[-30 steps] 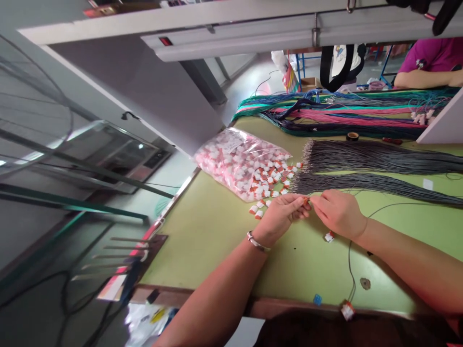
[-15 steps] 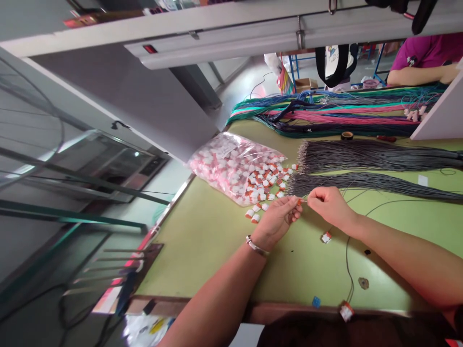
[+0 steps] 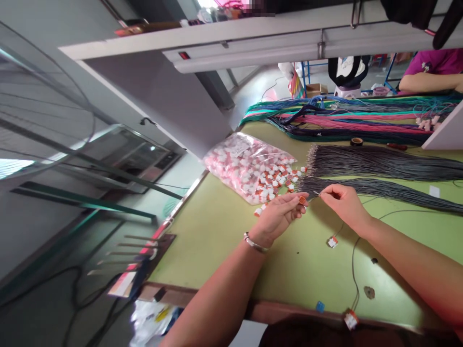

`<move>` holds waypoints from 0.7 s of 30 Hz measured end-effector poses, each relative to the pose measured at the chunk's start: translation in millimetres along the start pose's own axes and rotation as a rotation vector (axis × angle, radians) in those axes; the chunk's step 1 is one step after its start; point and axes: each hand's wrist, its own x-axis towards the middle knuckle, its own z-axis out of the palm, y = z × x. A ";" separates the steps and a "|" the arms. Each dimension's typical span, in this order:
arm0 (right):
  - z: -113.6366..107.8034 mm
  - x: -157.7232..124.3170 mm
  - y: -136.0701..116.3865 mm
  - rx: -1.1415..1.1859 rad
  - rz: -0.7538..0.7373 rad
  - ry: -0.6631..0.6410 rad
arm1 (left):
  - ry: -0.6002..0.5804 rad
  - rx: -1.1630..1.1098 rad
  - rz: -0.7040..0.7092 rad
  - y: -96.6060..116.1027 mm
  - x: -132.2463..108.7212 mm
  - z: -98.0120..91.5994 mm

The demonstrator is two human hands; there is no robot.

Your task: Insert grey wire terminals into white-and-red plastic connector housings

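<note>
Between the thumb and fingers of my left hand [image 3: 284, 212] is an orange-and-white connector housing [image 3: 302, 200], its orange gridded face showing. My right hand [image 3: 340, 200] pinches a thin grey wire by its terminal end [image 3: 317, 193], pointing at the housing with a small gap between them. Behind my hands lies a bundle of grey wires [image 3: 372, 190] with metal tips toward the left. Loose connector housings [image 3: 275, 178] spill from a clear plastic bag [image 3: 231, 156] to the left. Another connector with a wire [image 3: 332, 242] lies below my right hand.
A wired connector [image 3: 350, 319] sits at the table's front edge near a blue piece [image 3: 320, 306]. A second grey wire bundle [image 3: 361, 161], a tape roll [image 3: 356, 141] and coloured wires [image 3: 343, 115] lie farther back. A shelf [image 3: 253, 50] hangs overhead; a co-worker's arm [image 3: 430, 83] shows beyond.
My hands have moved apart; the wire end is now clear of the connector housing, whose gridded face has turned into view. The whole view has shifted slightly.
</note>
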 end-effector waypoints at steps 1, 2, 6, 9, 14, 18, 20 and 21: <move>0.5 -0.6 -0.1 -0.014 -0.012 -0.009 | -0.010 -0.012 -0.003 -1.3 0.5 -0.3; 1.1 -1.4 0.2 -0.031 -0.027 -0.019 | -0.019 -0.017 -0.006 -2.8 1.4 -0.5; 1.6 -3.5 1.7 -0.084 -0.084 -0.035 | -0.012 0.011 -0.020 -5.9 3.8 -1.4; -2.4 -2.3 1.6 -0.085 -0.108 0.001 | 0.027 0.089 0.009 -2.6 1.9 -1.3; -10.0 6.7 6.2 -0.097 -0.113 0.090 | 0.042 0.112 0.090 4.5 -3.4 0.4; -14.6 16.4 15.9 -0.074 -0.149 0.165 | 0.003 0.157 0.032 9.4 -12.0 10.4; -16.4 20.4 20.5 -0.047 -0.161 0.186 | -0.027 0.225 0.009 11.2 -17.3 17.7; -17.0 21.9 22.3 -0.028 -0.163 0.191 | -0.046 0.255 -0.001 11.5 -19.9 20.8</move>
